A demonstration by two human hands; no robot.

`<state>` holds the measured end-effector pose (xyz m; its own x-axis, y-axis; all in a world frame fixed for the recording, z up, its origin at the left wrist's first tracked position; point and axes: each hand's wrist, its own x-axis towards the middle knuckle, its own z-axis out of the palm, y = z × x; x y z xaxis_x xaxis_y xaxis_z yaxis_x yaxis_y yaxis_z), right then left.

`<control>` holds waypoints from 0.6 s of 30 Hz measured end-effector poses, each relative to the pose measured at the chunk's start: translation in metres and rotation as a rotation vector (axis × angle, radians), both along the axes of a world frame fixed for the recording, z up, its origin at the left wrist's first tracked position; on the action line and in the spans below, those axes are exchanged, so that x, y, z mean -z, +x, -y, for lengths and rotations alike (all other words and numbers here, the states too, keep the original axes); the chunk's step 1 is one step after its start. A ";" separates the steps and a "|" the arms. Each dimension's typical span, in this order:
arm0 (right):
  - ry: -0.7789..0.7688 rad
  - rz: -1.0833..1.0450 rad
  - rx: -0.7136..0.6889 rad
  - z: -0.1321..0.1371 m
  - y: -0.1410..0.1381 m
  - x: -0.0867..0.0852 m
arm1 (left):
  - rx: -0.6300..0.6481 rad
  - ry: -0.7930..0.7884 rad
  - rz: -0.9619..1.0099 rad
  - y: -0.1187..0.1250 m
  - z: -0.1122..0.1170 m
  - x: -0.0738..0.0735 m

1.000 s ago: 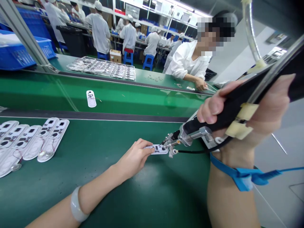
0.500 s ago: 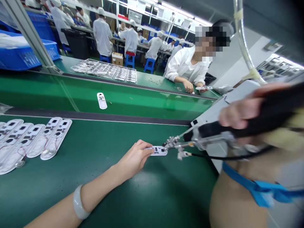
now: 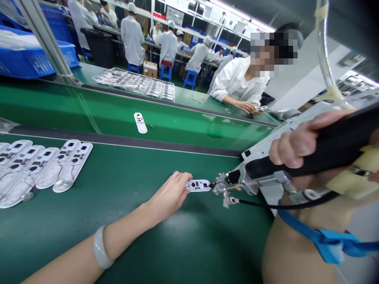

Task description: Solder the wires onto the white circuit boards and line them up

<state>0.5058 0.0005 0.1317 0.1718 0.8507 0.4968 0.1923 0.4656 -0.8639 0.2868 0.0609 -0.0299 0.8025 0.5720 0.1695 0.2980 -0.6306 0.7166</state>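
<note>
My left hand [image 3: 171,194] is closed on the left end of a white oblong housing [image 3: 200,185] with black circuit parts, lying on the green bench. In my right hand [image 3: 296,144] is a black powered screwdriver [image 3: 260,167], its fingers wrapped round the body. The tool lies almost level, and its metal nose meets or hovers at the right end of the housing; contact cannot be made out. Several similar white housings [image 3: 72,165] with thin wires and round discs lie side by side at the left.
Beyond a dark rail runs a green conveyor [image 3: 183,134] carrying one white housing [image 3: 140,122]. Filled trays [image 3: 136,83] and a blue basket [image 3: 38,59] stand behind it. A co-worker [image 3: 237,83] handles a white part across from me. A clear hose [image 3: 324,51] hangs at the right.
My view has shifted slightly. The housing on the conveyor has moved right. My right hand's tool has steadied from a blur, its nose still at the housing's right end. The co-worker's hands have come together.
</note>
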 end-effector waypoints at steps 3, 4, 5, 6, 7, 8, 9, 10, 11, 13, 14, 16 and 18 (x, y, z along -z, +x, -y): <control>0.087 -0.036 -0.203 -0.003 0.001 0.005 | -0.008 -0.002 0.000 0.001 -0.001 0.001; 0.098 -0.046 -0.217 -0.004 0.002 0.006 | -0.007 -0.002 0.002 0.001 -0.001 0.001; 0.103 -0.059 -0.213 -0.004 0.003 0.006 | -0.005 -0.003 0.002 0.002 -0.001 0.001; 0.096 -0.073 -0.202 -0.004 0.004 0.007 | -0.003 -0.005 0.003 0.002 0.000 0.000; 0.084 -0.084 -0.193 -0.004 0.004 0.006 | -0.001 -0.008 0.001 0.002 0.000 0.000; 0.082 -0.094 -0.183 -0.004 0.003 0.006 | -0.002 -0.012 -0.001 0.002 0.000 0.001; 0.075 -0.093 -0.175 -0.004 0.002 0.005 | -0.004 -0.015 -0.004 0.002 0.001 0.001; 0.062 -0.084 -0.163 -0.005 0.000 0.004 | -0.006 -0.018 -0.006 0.002 0.001 0.001; 0.046 -0.075 -0.144 -0.005 -0.003 0.003 | -0.008 -0.019 -0.005 0.002 0.001 0.002; 0.023 -0.070 -0.096 -0.005 -0.010 0.000 | -0.008 -0.020 -0.001 0.003 0.001 0.002; 0.018 -0.071 -0.067 -0.005 -0.013 -0.001 | -0.007 -0.020 0.001 0.003 0.001 0.002; 0.025 -0.078 -0.022 -0.005 -0.019 -0.003 | -0.006 -0.022 0.002 0.003 0.000 0.002; 0.028 -0.078 0.003 -0.005 -0.021 -0.004 | -0.007 -0.023 0.002 0.003 0.001 0.001</control>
<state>0.4844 0.0060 0.1358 0.2131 0.8361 0.5056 0.1259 0.4896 -0.8628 0.2897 0.0603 -0.0310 0.7985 0.5809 0.1577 0.3010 -0.6122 0.7312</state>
